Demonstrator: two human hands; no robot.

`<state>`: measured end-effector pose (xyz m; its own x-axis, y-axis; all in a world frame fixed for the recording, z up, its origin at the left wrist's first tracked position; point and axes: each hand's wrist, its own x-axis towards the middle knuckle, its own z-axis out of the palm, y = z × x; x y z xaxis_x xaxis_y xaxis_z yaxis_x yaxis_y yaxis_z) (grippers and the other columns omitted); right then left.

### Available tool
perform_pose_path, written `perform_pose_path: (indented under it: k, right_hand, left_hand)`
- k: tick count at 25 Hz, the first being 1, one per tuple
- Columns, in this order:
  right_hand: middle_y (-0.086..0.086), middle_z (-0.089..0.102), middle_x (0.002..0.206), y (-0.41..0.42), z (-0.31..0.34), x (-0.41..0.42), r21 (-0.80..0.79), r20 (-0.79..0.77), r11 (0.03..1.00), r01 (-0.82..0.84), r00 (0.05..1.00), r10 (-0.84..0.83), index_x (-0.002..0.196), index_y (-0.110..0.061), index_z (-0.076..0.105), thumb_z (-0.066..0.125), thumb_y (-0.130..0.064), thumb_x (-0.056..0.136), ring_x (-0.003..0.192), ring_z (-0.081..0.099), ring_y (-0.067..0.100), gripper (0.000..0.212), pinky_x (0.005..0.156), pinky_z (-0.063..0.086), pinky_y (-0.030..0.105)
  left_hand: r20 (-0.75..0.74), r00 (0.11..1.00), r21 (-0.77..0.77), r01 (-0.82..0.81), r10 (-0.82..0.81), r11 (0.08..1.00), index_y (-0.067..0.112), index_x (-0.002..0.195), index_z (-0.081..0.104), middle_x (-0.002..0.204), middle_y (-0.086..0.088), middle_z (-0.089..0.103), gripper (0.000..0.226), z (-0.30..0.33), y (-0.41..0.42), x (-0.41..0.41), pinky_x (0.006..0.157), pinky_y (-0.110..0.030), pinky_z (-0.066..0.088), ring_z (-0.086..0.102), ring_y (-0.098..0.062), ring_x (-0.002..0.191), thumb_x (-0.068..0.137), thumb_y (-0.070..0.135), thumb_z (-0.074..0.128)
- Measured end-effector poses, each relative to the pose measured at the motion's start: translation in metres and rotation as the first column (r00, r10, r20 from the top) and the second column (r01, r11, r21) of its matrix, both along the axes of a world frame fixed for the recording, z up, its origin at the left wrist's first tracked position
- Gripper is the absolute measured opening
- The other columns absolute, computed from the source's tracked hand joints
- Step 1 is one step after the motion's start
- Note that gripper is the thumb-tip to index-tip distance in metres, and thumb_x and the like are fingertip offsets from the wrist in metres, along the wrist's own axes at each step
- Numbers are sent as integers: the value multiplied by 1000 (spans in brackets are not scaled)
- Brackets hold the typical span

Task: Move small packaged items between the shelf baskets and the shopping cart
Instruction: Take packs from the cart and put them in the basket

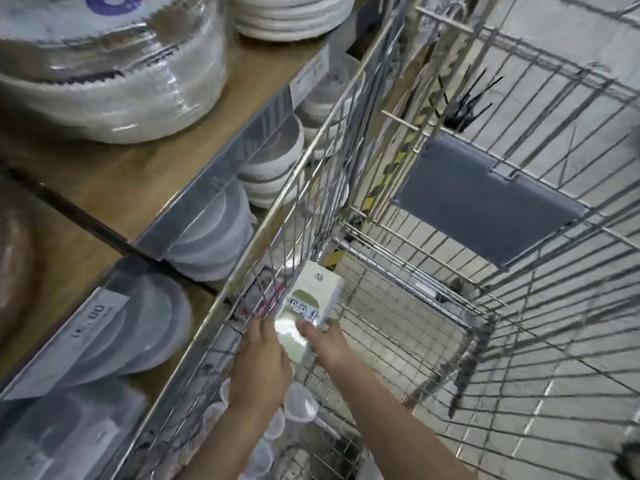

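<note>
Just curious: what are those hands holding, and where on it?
A small box, gripped at its near end by the left hand and the right hand.

On my feed, wrapped stacks of white disposable plates sit on the upper wooden shelf. Below it, stacked white bowls and clear plastic lids fill the lower level. A price label is fixed to the shelf edge. Small clear plastic cups lie at bottom centre. The floor is grey tile.
</note>
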<state>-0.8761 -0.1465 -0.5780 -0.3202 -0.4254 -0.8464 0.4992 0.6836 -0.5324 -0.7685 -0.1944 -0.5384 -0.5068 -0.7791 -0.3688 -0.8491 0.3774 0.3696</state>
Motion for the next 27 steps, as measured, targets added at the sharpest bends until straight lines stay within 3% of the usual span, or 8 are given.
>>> perform_pose_path:
  k: [2, 5, 8, 11, 15, 19, 23, 27]
  right_hand:
    - [13, 52, 135, -2, -9, 3, -15, 38, 997, 81, 996, -81, 139, -7, 29, 70, -31, 83, 114, 58, 31, 74, 83, 53, 36]
    - [13, 54, 134, 5, -14, 2, 1, 59, 994, 112, 992, -111, 138, -9, 36, 76, -35, 76, 111, 60, 31, 78, 93, 51, 46]
    - [13, 66, 115, 14, -9, -10, -11, 110, 988, 156, 982, -154, 128, -4, 47, 78, -31, 73, 95, 67, 27, 69, 84, 55, 39]
    - [11, 71, 104, 35, -4, -24, -69, 146, 981, 182, 974, -170, 122, -4, 53, 83, -45, 58, 89, 70, 25, 82, 74, 57, 33]
    - [14, 71, 102, 73, -7, -46, -69, 178, 933, 353, 924, -337, 111, -2, 59, 74, -29, 71, 94, 68, 29, 51, 77, 55, 34]
    - [13, 70, 109, 112, -18, -62, -50, 164, 933, 357, 924, -345, 113, -8, 61, 80, -34, 57, 108, 62, 32, 65, 99, 47, 45]
    - [14, 71, 107, 126, -24, -67, -65, 169, 918, 390, 911, -375, 115, -6, 60, 79, -28, 59, 105, 64, 32, 63, 93, 50, 42]
    - [16, 70, 108, 121, -23, -66, -77, 175, 919, 387, 912, -370, 111, -6, 59, 80, -28, 58, 104, 64, 34, 62, 89, 51, 42]
  left_hand:
    - [-60, 998, 26, -21, 23, 999, 11, 135, 39, 131, -6, 40, 46, 0, -1, 2, 82, -26, 45, 50, -20, 108, 90, 5, 49]
    - [-122, 991, 66, -47, 55, 997, 13, 135, 41, 129, -4, 41, 46, -2, -3, 2, 79, -26, 47, 54, -20, 103, 91, 3, 47]
    - [-170, 975, 158, -116, 143, 981, 13, 128, 46, 121, -2, 50, 32, -8, -4, 0, 79, -34, 52, 58, -18, 95, 96, 10, 43]
    - [-142, 968, 201, -176, 206, 964, 12, 126, 50, 117, -6, 59, 29, -15, -3, -2, 81, -35, 51, 59, -20, 97, 99, 13, 38]
    - [-55, 991, 139, -114, 123, 984, 8, 134, 45, 133, -9, 49, 37, -26, -2, -19, 90, -32, 46, 52, -23, 114, 97, 10, 41]
    - [136, 990, 92, -43, 30, 995, 8, 140, 31, 145, -12, 33, 63, -45, -5, -41, 99, -40, 43, 39, -27, 127, 89, 35, 57]
    - [360, 932, 71, -67, 37, 995, 6, 149, 1, 154, -16, 12, 105, -52, 1, -61, 108, -42, 30, 13, -33, 140, 79, 47, 69]
    - [369, 929, -39, -22, 35, 999, 3, 147, -1, 149, -17, 20, 117, -71, 7, -68, 108, -40, 32, 24, -32, 135, 72, 48, 76]
